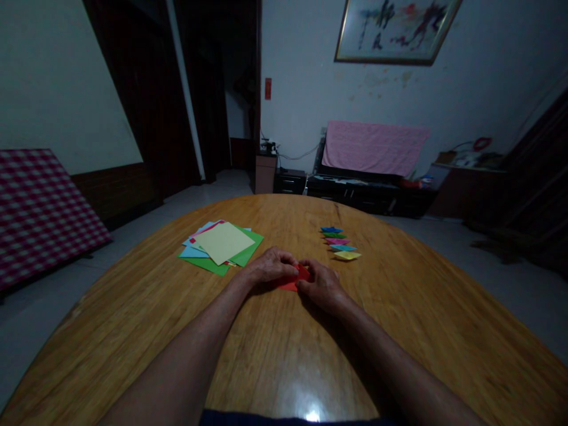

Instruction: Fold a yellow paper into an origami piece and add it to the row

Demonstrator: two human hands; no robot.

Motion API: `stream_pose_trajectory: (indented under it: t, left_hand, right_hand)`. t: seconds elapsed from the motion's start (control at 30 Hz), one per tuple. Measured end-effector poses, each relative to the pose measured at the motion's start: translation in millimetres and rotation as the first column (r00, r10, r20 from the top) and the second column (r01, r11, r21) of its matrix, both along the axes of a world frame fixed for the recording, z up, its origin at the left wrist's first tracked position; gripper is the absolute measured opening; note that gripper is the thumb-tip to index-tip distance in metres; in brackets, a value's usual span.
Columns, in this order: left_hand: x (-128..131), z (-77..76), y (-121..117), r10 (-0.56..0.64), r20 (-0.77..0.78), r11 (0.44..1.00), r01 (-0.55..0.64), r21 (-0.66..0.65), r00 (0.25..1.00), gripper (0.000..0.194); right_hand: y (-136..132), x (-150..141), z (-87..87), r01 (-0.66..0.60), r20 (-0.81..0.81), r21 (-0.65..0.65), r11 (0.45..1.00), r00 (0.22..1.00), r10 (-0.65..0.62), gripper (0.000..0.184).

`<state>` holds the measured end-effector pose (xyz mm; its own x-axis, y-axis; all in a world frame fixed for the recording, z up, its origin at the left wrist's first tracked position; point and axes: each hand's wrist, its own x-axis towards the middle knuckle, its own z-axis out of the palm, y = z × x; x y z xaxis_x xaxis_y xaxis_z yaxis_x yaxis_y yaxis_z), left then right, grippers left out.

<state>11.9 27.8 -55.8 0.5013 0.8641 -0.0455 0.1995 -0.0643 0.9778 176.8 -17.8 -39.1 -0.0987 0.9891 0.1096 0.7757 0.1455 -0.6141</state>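
A small red sheet of folded paper (289, 283) lies on the wooden table (275, 349) between my two hands. My left hand (274, 265) grips its left and upper part, fingers bent and thumb near the top edge. My right hand (325, 285) pinches the right side, thumb in front and fingers behind. The fingers cover much of the paper, so its exact folded shape cannot be made out. Beyond my right hand stand several small folded paper boats in a row, a yellow boat (347, 256) nearest and a blue boat (331, 229) farthest.
Left of my hands lies a loose stack of coloured paper squares, with a pale yellow sheet (225, 242) on top and a green sheet (251, 247) under it. Past the table's far edge is a low black cabinet (364, 196) below a pink cloth (375, 148).
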Motion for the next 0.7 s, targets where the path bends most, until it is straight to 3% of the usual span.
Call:
stream_pose_trajectory:
  t: [0.37, 0.7]
  left_hand:
    - [3.3, 0.4, -2.7, -0.009, 0.163, 0.995, 0.024, -0.094, 0.987, 0.016]
    - [0.7, 3.6, 1.8, -0.056, -0.038, 0.992, 0.060, 0.108, 0.998, 0.019]
  right_hand:
    - [0.8, -0.2, -2.2, -0.024, -0.030, 0.025, 0.999, 0.999, 0.024, 0.034]
    - [0.9, -0.1, -1.0, -0.024, -0.012, 0.011, 1.000, 1.000, 0.024, 0.034]
